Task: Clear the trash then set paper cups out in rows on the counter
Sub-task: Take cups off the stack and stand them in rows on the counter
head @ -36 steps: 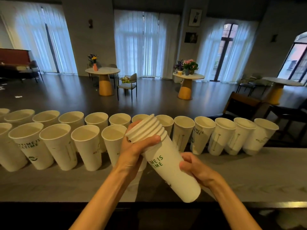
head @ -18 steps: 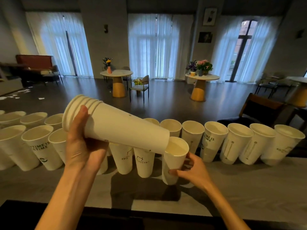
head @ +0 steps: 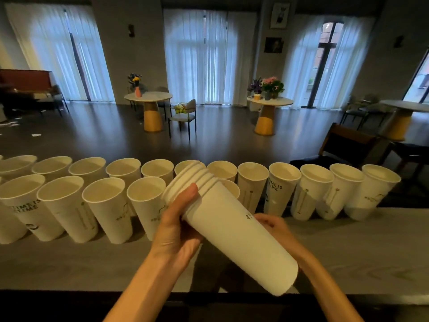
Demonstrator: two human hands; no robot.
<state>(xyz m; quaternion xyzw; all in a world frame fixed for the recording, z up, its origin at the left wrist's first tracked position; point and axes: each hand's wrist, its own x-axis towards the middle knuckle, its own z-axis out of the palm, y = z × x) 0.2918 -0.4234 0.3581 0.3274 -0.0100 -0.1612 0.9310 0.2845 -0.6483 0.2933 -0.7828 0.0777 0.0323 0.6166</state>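
A stack of several nested white paper cups [head: 234, 238] lies tilted over the grey counter [head: 359, 249], rims up to the left, base down to the right. My left hand [head: 178, 226] grips the stack just below the rims, thumb on top. My right hand [head: 276, 231] holds the stack's far side at mid-length and is partly hidden behind it. Two rows of upright paper cups stand on the counter: a back row [head: 284, 189] running the whole width and a front row [head: 105, 210] on the left. The newest front-row cup [head: 231, 189] peeks out behind the stack.
The counter's dark front edge [head: 69, 303] runs along the bottom. Bare counter lies to the right in front of the back row. Beyond the counter is a room with round tables [head: 148, 98], chairs [head: 343, 145] and bits of paper on the floor [head: 34, 135] at far left.
My right hand let go of the cup it set down in the front row and returned to the stack. My left hand brought the stack down and to the right, tilted base-down.
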